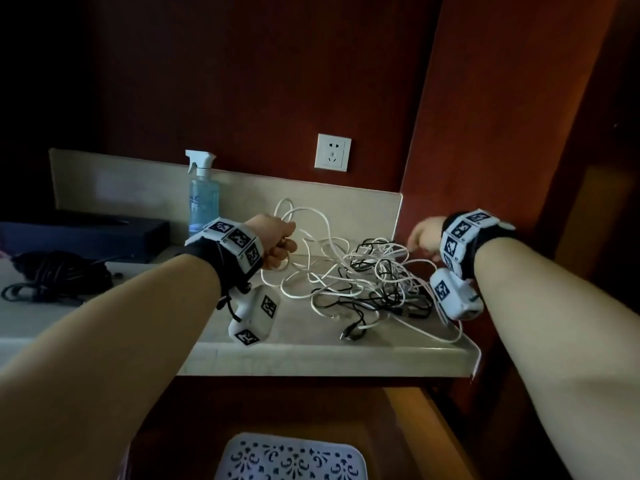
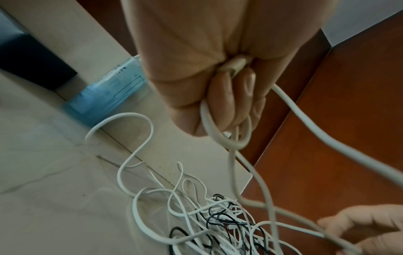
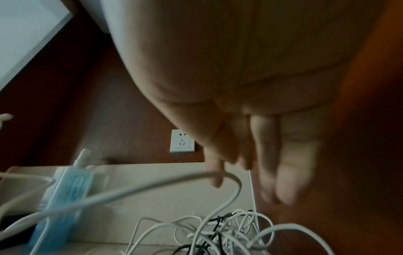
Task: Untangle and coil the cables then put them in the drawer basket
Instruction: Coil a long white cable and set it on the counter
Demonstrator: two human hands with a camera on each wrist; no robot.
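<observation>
Our right wrist view is blurred, and the patterned white basket [image 1: 292,459] at 6 o'clock is cut off by the head view's lower edge, so we cannot see whether it holds anything. Our left hand [image 1: 275,242] is fisted around loops of a white cable [image 2: 231,145], its connector [image 2: 236,64] tucked against the palm. Our right hand [image 3: 250,120] has fingers [image 3: 290,174] extended and slightly apart, the index touching a white strand [image 3: 152,182]; whether it grips, we cannot tell. The tangle of white and black cables [image 1: 363,278] lies on the pale countertop [image 1: 311,355] between our hands, a spray bottle [image 1: 203,195] at 11 o'clock.
</observation>
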